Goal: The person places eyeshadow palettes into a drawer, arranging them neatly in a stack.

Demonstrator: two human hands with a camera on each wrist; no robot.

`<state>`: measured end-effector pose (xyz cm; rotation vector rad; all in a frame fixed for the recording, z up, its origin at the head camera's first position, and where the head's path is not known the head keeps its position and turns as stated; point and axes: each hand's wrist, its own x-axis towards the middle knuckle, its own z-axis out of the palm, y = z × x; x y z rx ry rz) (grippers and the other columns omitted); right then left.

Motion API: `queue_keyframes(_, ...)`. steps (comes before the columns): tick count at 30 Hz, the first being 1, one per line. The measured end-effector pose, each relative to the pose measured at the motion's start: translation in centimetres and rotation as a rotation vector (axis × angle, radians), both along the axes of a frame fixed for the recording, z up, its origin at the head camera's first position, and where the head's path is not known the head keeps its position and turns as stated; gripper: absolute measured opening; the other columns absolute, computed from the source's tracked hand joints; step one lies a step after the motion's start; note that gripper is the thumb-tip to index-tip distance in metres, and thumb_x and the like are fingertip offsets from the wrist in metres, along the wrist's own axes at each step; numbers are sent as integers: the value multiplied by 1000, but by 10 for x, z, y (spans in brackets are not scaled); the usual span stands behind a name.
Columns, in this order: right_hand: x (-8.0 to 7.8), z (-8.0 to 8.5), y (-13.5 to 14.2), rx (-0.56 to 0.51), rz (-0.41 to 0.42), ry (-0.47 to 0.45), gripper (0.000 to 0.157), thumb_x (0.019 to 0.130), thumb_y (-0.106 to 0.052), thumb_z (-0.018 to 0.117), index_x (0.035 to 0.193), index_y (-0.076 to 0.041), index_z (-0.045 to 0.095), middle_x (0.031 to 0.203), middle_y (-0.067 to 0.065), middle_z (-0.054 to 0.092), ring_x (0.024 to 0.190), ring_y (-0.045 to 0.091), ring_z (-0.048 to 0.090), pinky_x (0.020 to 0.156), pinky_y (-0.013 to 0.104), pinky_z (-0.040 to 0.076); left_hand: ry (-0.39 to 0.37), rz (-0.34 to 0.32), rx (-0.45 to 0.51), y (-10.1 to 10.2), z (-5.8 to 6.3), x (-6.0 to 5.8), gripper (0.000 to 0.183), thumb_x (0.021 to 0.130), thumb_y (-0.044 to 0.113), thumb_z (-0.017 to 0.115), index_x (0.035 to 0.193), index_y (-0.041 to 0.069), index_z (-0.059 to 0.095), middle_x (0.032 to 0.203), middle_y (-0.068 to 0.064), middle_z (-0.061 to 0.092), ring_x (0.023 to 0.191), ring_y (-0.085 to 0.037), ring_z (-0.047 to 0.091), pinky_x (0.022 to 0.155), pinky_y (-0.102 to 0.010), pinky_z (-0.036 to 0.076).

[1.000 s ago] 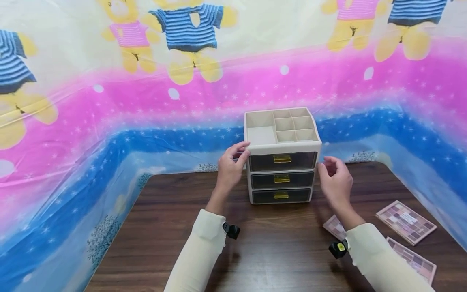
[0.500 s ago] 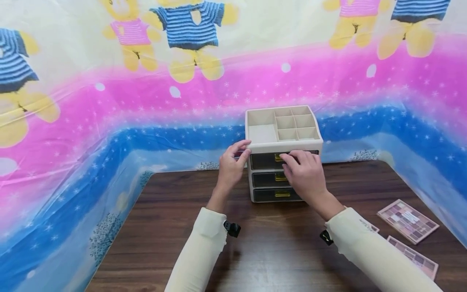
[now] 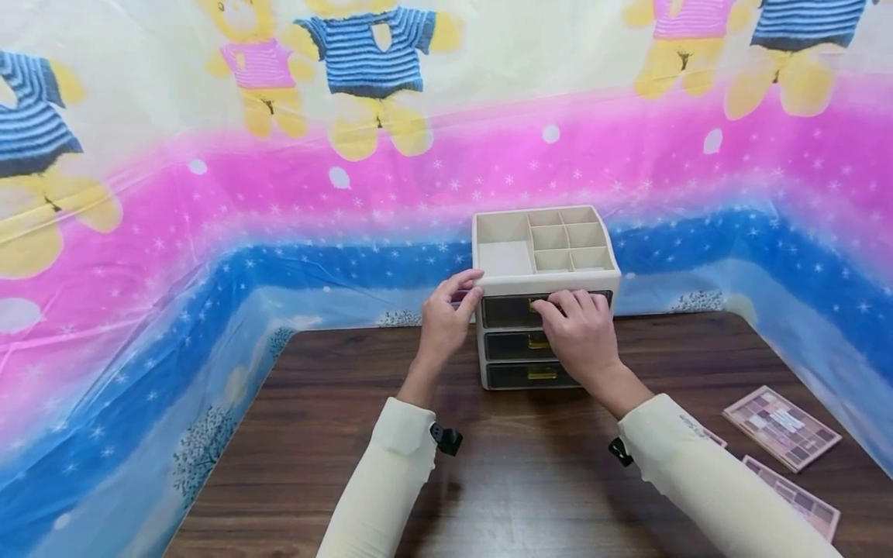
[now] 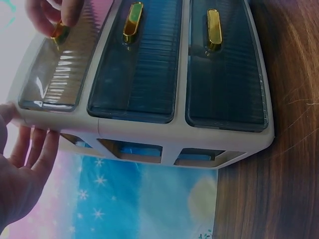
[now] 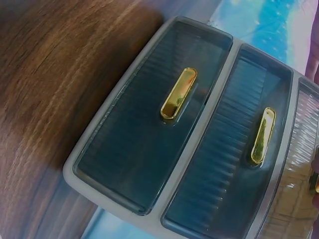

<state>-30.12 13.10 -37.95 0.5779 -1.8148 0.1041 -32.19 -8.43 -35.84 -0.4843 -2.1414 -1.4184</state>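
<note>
A cream desktop organizer (image 3: 547, 280) with divided compartments on top and three dark see-through drawers stands on the table. My left hand (image 3: 444, 316) touches its upper left corner; in the left wrist view the left fingers (image 4: 37, 149) lie straight against the side wall. My right hand (image 3: 582, 333) pinches the gold handle (image 4: 61, 34) of the top drawer (image 3: 505, 312), its fingers covering most of that handle. The middle drawer (image 5: 234, 144) and bottom drawer (image 5: 149, 119) sit flush in the frame. I cannot tell whether the top drawer is out at all.
Two eyeshadow palettes, one farther back (image 3: 783, 428) and one nearer (image 3: 795, 492), lie on the wooden table (image 3: 335, 465) at the right. Another palette (image 3: 713, 436) shows partly behind my right sleeve. A printed cloth (image 3: 349, 287) hangs behind the table.
My right hand has come from beside the organizer's right side to the top drawer's handle and pinched it. The left hand has stayed at the corner.
</note>
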Motion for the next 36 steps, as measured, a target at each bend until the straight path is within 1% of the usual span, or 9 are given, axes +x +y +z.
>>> queue_keyframes(4, 9, -1, 4, 27, 17, 26, 12, 89, -11, 63, 93, -13, 74, 85, 8, 67, 75, 30, 61, 63, 44, 45, -7, -7, -6, 2, 1, 0, 25, 93, 31, 62, 117, 27, 67, 106, -6, 67, 96, -17, 68, 81, -29, 58)
queue_keyframes(8, 20, -1, 6, 47, 70, 81, 13, 90, -12, 61, 93, -12, 74, 83, 7, 67, 71, 30, 60, 61, 44, 45, -17, -15, 4, 1, 1, 0, 25, 93, 29, 62, 117, 26, 67, 107, -7, 66, 97, -19, 68, 84, -31, 58)
queue_keyframes(12, 32, 0, 6, 54, 143, 165, 12, 87, -10, 63, 91, -11, 74, 80, 7, 66, 66, 29, 59, 60, 45, 45, -26, -34, 16, 0, 1, 0, 25, 94, 29, 62, 118, 26, 67, 108, -8, 65, 99, -22, 67, 86, -32, 57)
queue_keyframes(18, 51, 5, 5, 61, 197, 239, 10, 84, -9, 64, 87, -10, 74, 76, 7, 67, 64, 28, 58, 58, 45, 45, -40, -56, 38, -2, 0, 0, 26, 93, 31, 62, 118, 26, 67, 109, -9, 65, 99, -22, 67, 85, -33, 58)
queue_keyframes(23, 63, 10, 2, 75, 228, 268, 11, 85, -7, 64, 85, -9, 74, 74, 6, 66, 63, 26, 58, 57, 42, 44, -30, -42, 45, -2, 1, 0, 25, 93, 30, 62, 117, 25, 67, 109, -9, 66, 98, -22, 67, 83, -33, 58)
queue_keyframes(26, 71, 9, 3, 68, 247, 286, 12, 86, -6, 63, 85, -9, 74, 73, 5, 66, 62, 26, 57, 57, 42, 42, -18, -38, 27, -1, 1, 0, 25, 93, 30, 62, 117, 25, 67, 108, -9, 67, 98, -22, 68, 83, -33, 58)
queue_keyframes(29, 78, 8, 5, 56, 263, 303, 13, 87, -5, 62, 84, -9, 75, 72, 5, 66, 61, 25, 56, 59, 43, 39, -16, -43, 21, 0, 2, 0, 25, 93, 29, 62, 118, 24, 67, 108, -10, 67, 98, -22, 68, 83, -34, 58)
queue_keyframes(33, 82, 7, 7, 43, 278, 302, 14, 86, -4, 62, 84, -9, 75, 72, 5, 66, 60, 24, 55, 61, 44, 37, -25, -42, 37, 1, 2, 1, 25, 93, 27, 63, 118, 23, 68, 108, -11, 66, 99, -24, 67, 83, -36, 58)
queue_keyframes(36, 83, 7, 7, 35, 292, 282, 13, 86, -7, 63, 83, -10, 75, 72, 5, 65, 61, 24, 55, 62, 44, 36, -28, -39, 40, 1, 2, 1, 25, 93, 27, 63, 118, 23, 68, 108, -11, 66, 99, -24, 67, 83, -34, 58)
